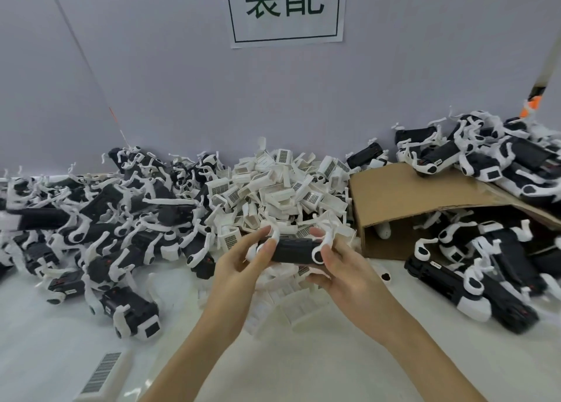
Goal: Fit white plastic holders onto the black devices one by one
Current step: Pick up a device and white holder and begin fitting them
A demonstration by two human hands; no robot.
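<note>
A black device with white curved arms is held level above the white table, in front of a heap of white plastic holders. My left hand grips its left end, fingers curled over the top. My right hand grips its right end, with the thumb near the white round cap. Beneath the device lie more white holders, partly hidden by my hands.
A big pile of black devices with white parts fills the left. A tipped cardboard box at the right spills more devices, with others stacked on top. One barcoded holder lies near the front left edge. A wall with a sign stands behind.
</note>
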